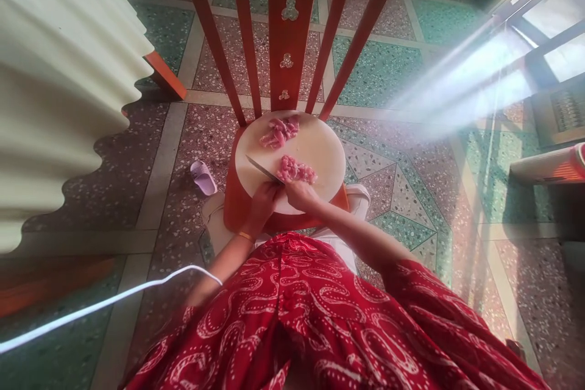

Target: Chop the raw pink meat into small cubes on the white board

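A round pale cutting board point(326, 146) lies on the seat of a reddish-brown wooden chair. My right hand point(300, 195) is closed round the handle of a knife point(261, 167), whose blade slants up and left above the board. Close beside the blade's base, my left hand point(264, 198) has its fingers curled; what they pinch, if anything, is hidden. Just beyond my right hand sits a heap of chopped raw meat point(295, 169). Larger pieces of raw meat point(280, 131) lie at the board's far side.
The slatted chair back point(286, 82) rises behind the board. A lilac slipper point(203, 178) is on the terrazzo floor to the left. A cream scalloped tablecloth point(59, 91) hangs at far left. One white cord point(137, 287) crosses near my left forearm.
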Demonstrator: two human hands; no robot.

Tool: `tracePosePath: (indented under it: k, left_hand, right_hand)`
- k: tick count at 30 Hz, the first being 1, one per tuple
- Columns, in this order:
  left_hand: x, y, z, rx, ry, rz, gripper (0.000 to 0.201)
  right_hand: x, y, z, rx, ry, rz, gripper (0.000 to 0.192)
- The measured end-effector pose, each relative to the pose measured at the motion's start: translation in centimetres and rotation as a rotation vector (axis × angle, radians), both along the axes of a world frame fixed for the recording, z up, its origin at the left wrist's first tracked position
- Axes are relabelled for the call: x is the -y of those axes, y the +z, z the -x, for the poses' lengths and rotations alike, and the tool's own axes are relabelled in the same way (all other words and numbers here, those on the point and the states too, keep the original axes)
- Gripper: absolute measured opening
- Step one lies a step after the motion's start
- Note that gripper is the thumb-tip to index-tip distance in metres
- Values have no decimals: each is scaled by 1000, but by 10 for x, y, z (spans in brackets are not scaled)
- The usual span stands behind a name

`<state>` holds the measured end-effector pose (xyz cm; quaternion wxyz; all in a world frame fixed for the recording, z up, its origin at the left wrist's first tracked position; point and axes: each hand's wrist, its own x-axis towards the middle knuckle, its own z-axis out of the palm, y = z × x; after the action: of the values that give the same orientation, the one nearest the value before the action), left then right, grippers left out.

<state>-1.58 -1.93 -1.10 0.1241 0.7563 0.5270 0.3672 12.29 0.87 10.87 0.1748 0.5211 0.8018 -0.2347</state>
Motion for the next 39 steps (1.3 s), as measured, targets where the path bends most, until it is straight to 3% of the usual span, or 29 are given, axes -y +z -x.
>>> tracePosePath:
  k: [3,7,12,19,24,28,35,39]
  left_hand:
    - [0,1,1,-9,1,10,17]
    - [1,3,2,-2,-3,29,18]
    - [4,8,0,-5,20,54,19]
    - [6,16,-2,-16,40,47,18]
    - [4,9,1,25,10,25,16]
    - [3,3,3,7,5,-3,16]
    - [3,7,4,-8,-9,41,19]
    - [7,9,3,11,39,43,19]
  right_hand:
    - [-3,-3,4,-27,15,-15,38]
    - [7,-1,-30,32,-20,21,31]
    - [11,8,-57,70,-85,-86,32]
    - [25,12,-44,55,-1,-25,27]
    - [8,7,-14,58,-4,47,29]
    - [-1,0,5,4,5,8,31]
    - [15,8,-52,105,-83,-31,30]
    - [18,18,-54,57,-78,-98,34]
